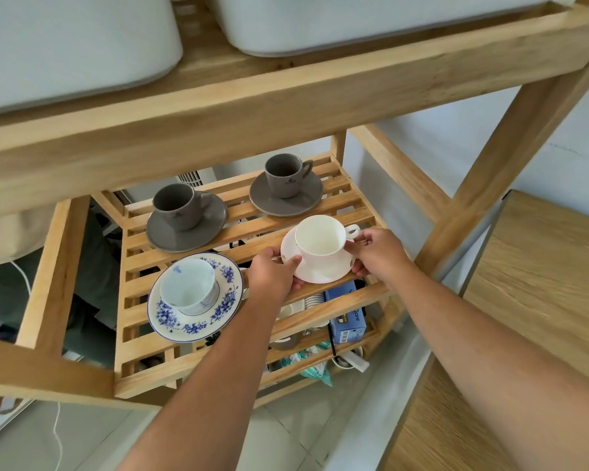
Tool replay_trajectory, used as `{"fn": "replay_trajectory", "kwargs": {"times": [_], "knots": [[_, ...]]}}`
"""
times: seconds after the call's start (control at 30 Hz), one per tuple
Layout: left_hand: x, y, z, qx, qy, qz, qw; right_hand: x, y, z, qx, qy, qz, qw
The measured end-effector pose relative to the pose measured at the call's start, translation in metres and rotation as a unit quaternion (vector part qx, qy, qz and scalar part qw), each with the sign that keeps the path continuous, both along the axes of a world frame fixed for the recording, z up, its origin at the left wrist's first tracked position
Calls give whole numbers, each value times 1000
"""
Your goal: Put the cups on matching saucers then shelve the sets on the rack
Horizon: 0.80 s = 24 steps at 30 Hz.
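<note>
Gripping the white saucer [320, 271] from both sides: left hand [274, 271] fingers pinching its left rim, right hand [376, 251] fingers pinching the right. Resting at the slatted shelf [198, 360] front-right, white cup [320, 239] on top, handle rightward. Beyond, two grey sets [235, 202]; leftward, the blue floral set [194, 297].

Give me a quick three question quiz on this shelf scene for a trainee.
1. True or false: the white saucer is held by both the left hand and the right hand.
2. How many grey cup sets stand on the shelf?
3. Which set sits front left? A grey, B blue floral, C white.

Key: 1 true. 2 two, the left grey cup and the right grey cup. 3 B, the blue floral saucer.
</note>
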<state>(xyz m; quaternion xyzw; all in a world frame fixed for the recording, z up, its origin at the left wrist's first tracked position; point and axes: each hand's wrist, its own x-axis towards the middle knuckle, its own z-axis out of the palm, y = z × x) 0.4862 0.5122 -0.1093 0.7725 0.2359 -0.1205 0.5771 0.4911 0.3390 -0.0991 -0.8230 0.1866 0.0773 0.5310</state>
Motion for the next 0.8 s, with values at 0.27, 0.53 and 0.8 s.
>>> {"fn": "replay_trajectory", "kwargs": {"times": [0.27, 0.53, 0.8], "knots": [[-2, 2, -2, -15, -7, 1, 1000, 1, 4, 0, -13, -5, -21, 1000], [-4, 1, 1, -23, 5, 1, 1000, 4, 6, -2, -29, -7, -45, 999], [-7, 3, 8, -43, 9, 1, 999, 0, 7, 3, -38, -5, -41, 998]]}}
